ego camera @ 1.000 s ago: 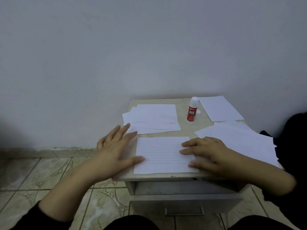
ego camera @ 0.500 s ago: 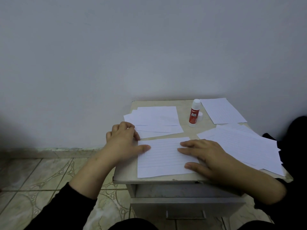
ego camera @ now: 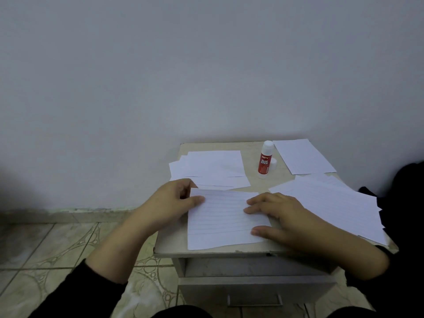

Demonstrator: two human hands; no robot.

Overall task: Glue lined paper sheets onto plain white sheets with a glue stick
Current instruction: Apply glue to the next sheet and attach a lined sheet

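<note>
The lined sheet (ego camera: 226, 220) lies at the near edge of the small table (ego camera: 171, 245), right in front of the person. The left hand (ego camera: 174, 203) has its fingers curled under the sheet's far-left corner with the thumb on top, pinching that corner, which looks slightly raised. The right hand (ego camera: 282, 214) lies flat on the sheet's right side, fingers straight and a little spread, pressing down. From the sheet, the glue stick (ego camera: 265, 160) stands upright at about one o'clock with its cap (ego camera: 273, 163) beside it, a stack of plain sheets (ego camera: 213, 167) at eleven o'clock, a spread of lined sheets (ego camera: 332, 203) at three o'clock, and one more sheet (ego camera: 302, 156) at the far right corner.

I'd judge this to be the pressing or adjusting step. To do it well, keep the right palm as a firm anchor so the sheet cannot swivel, let the left corner down gently, then smooth outward from the middle toward nine o'clock so no air bubble or wrinkle stays. Whether a white sheet lies beneath, I cannot tell
</note>
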